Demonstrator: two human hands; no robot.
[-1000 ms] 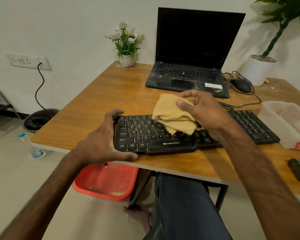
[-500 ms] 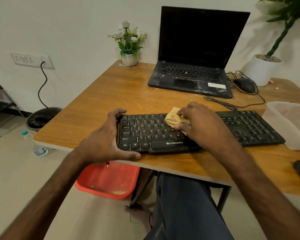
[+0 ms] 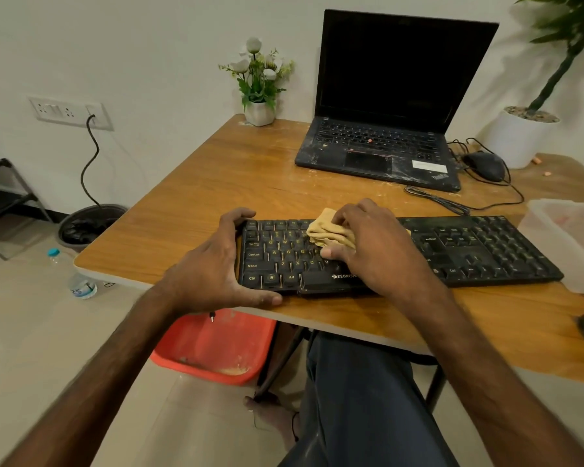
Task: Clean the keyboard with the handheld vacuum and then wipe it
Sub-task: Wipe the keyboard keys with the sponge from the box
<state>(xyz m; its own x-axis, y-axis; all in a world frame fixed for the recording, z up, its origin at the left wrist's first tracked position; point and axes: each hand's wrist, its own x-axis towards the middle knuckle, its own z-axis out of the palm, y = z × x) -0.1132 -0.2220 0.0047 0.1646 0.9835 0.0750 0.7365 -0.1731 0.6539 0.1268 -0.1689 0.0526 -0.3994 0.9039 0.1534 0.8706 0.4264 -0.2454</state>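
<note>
The right hand presses a bunched yellow cloth onto the black keyboard, fingers curled over the cloth's top and thumb tucked against its near edge — a clenched hold with the cloth pinned between palm and keys. The cloth sits over the upper letter rows, left of the hand's knuckles. The left hand clamps the keyboard's left end, fingers hooked over the far corner and thumb lying along the near edge. The keyboard lies near the front edge of the wooden table. Beyond the wiping hand stands an open laptop, a mouse to its right. Right of the keyboard's far end sits a translucent container — its contents look blurred.
</note>
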